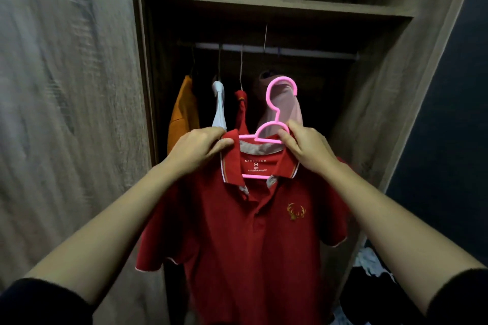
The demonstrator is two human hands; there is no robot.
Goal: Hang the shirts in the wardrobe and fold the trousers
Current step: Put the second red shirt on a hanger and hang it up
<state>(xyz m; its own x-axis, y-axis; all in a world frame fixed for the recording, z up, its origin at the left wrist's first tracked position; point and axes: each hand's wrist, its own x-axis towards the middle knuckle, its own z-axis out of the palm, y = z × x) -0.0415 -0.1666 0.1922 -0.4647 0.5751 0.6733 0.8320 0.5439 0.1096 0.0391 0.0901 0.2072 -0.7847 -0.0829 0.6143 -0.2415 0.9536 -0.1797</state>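
Left grip (200, 150) was clenched on the collar of the red polo shirt (253, 232), thumb and fingers pinching the fabric at its left shoulder end. Right grip (306, 148) was grasping the pink hanger (254, 176), fingers pinched where the hook's neck meets the right shoulder arm. I saw the shirt already threaded on that hanger, its front facing me, buttoned placket and gold antler emblem in view, hanging down between my two forearms. Both grips sat level at the top of the shirt, one on either side of the collar, with the hook standing up between them, nearer the right one.

The shirt hung in front of the open wardrobe (383, 87), with the hook well below the rail (303, 52) and not on it. On the rail behind hung an orange garment (182, 119), a white one (219, 103), a second red one (241, 108) and a pale pink one (286, 108) directly behind the hook. A shelf (264, 5) ran above the rail. Crumpled clothes (369, 264) lay low at the right.
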